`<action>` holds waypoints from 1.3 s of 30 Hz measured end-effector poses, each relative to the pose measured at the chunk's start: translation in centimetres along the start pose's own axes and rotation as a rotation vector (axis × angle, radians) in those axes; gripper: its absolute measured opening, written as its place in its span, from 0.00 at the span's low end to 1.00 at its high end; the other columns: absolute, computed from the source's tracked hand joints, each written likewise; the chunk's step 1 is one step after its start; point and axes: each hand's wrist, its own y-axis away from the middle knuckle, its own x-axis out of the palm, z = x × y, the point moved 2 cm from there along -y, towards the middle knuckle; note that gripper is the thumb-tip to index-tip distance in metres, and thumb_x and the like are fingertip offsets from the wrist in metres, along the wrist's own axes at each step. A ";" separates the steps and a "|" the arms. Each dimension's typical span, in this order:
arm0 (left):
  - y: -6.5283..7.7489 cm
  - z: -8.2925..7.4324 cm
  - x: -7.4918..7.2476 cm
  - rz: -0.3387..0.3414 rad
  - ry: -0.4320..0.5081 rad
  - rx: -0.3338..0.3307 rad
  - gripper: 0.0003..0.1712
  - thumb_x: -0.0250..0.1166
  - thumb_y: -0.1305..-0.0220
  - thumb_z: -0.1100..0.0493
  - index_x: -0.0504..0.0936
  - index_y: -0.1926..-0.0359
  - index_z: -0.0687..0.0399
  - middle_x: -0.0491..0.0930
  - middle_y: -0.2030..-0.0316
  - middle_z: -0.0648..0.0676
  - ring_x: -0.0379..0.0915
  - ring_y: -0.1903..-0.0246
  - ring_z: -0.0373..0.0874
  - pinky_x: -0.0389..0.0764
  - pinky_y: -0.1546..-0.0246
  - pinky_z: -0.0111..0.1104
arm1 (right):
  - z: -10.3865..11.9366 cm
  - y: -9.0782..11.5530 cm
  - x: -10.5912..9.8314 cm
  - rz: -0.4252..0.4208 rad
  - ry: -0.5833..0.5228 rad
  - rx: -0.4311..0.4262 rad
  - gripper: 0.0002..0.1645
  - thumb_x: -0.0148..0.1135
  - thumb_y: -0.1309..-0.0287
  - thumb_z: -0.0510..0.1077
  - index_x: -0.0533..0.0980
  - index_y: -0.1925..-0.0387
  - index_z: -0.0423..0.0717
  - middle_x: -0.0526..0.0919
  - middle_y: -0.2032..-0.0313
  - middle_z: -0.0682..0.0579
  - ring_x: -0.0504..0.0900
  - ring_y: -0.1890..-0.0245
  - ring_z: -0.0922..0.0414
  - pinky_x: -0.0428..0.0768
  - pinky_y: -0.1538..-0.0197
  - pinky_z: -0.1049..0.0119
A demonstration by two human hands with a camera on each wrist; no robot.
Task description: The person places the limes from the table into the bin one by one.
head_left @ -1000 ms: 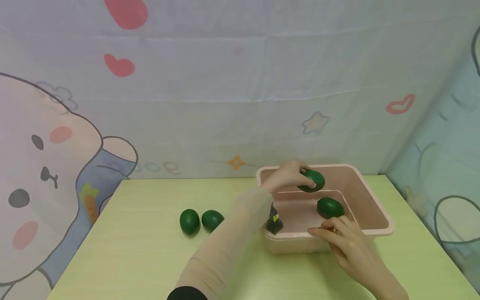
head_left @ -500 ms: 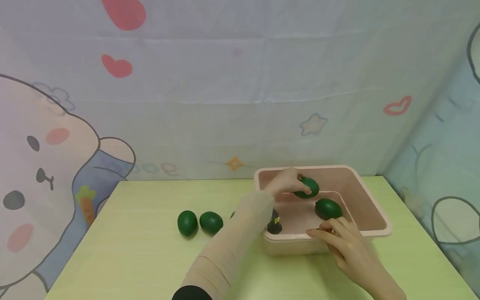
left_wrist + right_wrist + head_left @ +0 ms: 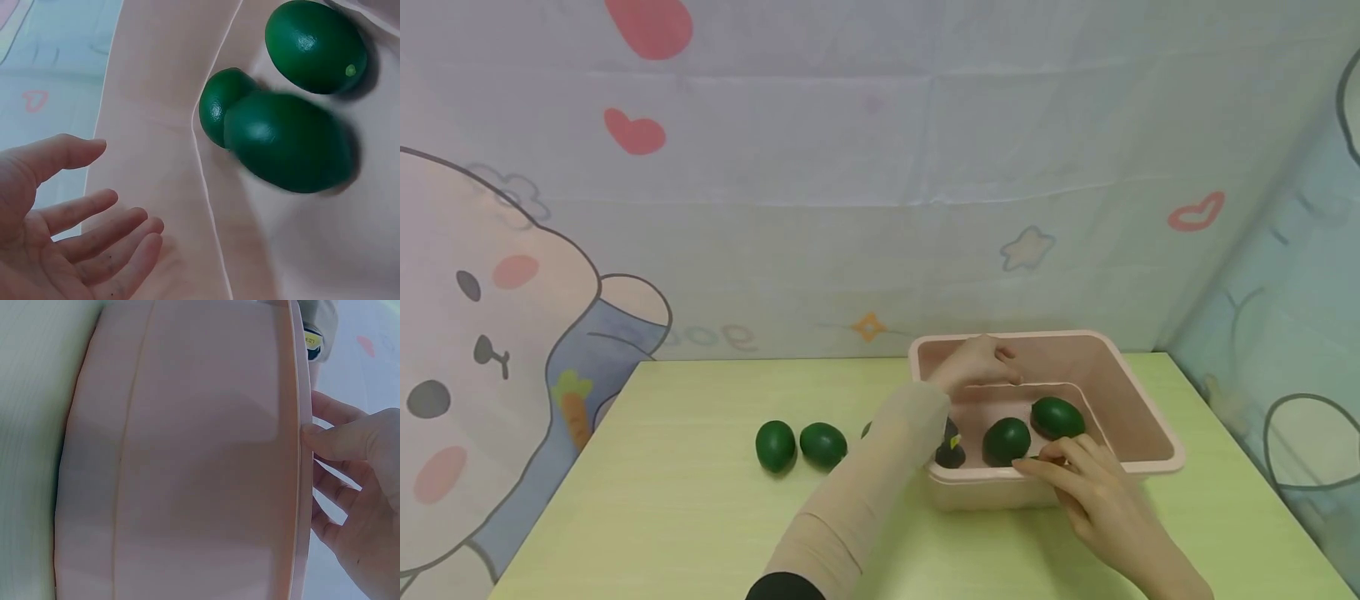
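My left hand (image 3: 979, 362) hovers over the left side of the pink plastic bin (image 3: 1138, 400), fingers spread and holding nothing. Below it lies a glossy green egg-shaped fruit (image 3: 1006, 441), blurred in the left wrist view, where three such fruits show in the bin. Another green fruit (image 3: 1057, 417) rests farther right; the third (image 3: 226, 103) is partly covered by the blurred fruit (image 3: 287, 142) in the left wrist view. At the near side, my right hand (image 3: 1093, 496) pinches the bin's rim (image 3: 304, 487), thumb on the outer face and fingers behind it.
Left of the bin, two green fruits (image 3: 775, 446) sit close together on the pale green table (image 3: 685, 500). A sliver of another fruit (image 3: 866, 429) peeks out behind my left forearm. A printed cloth backdrop (image 3: 820, 208) stands behind the table.
My left hand lowered a green fruit into the bin and let it go. The fruit now lies nearer the bin's front wall. The right hand keeps its place at the rim.
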 end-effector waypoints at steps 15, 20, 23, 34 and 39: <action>0.4 -0.4 -0.6 -0.006 0.029 0.053 0.26 0.65 0.41 0.54 0.77 0.42 0.55 0.80 0.46 0.55 0.77 0.47 0.48 0.78 0.48 0.35 | 0.1 -0.1 -0.1 0.024 0.003 0.026 0.31 0.30 0.25 0.51 0.84 0.56 0.56 0.76 0.65 0.60 0.70 0.60 0.61 0.64 0.53 0.68; 1.0 -1.0 -1.3 -0.034 0.026 0.080 0.25 0.65 0.40 0.53 0.78 0.42 0.55 0.79 0.45 0.56 0.76 0.45 0.49 0.79 0.48 0.35 | 0.1 -0.1 -0.1 0.003 -0.002 0.005 0.29 0.31 0.25 0.49 0.84 0.56 0.56 0.76 0.65 0.59 0.69 0.61 0.61 0.63 0.54 0.69; 1.4 -1.5 -1.6 -0.041 0.037 0.083 0.24 0.63 0.38 0.54 0.77 0.41 0.54 0.78 0.43 0.57 0.75 0.44 0.50 0.79 0.48 0.37 | 0.1 -0.1 -0.1 0.001 0.000 0.003 0.29 0.31 0.25 0.50 0.84 0.56 0.56 0.77 0.64 0.59 0.70 0.61 0.61 0.63 0.54 0.69; 2.6 -3.4 -3.1 -0.091 -0.041 0.153 0.25 0.63 0.36 0.50 0.75 0.39 0.48 0.78 0.43 0.57 0.75 0.44 0.50 0.79 0.50 0.36 | 0.0 -0.2 -0.1 -0.010 -0.006 -0.002 0.30 0.31 0.25 0.49 0.84 0.57 0.55 0.76 0.65 0.60 0.69 0.61 0.62 0.62 0.55 0.70; 3.7 -3.8 -3.6 -0.103 -0.026 0.177 0.25 0.63 0.36 0.51 0.75 0.38 0.48 0.78 0.42 0.56 0.76 0.45 0.50 0.80 0.52 0.34 | 0.0 -0.1 -0.1 0.001 -0.004 0.005 0.30 0.30 0.25 0.49 0.84 0.56 0.55 0.76 0.64 0.60 0.69 0.62 0.61 0.63 0.55 0.70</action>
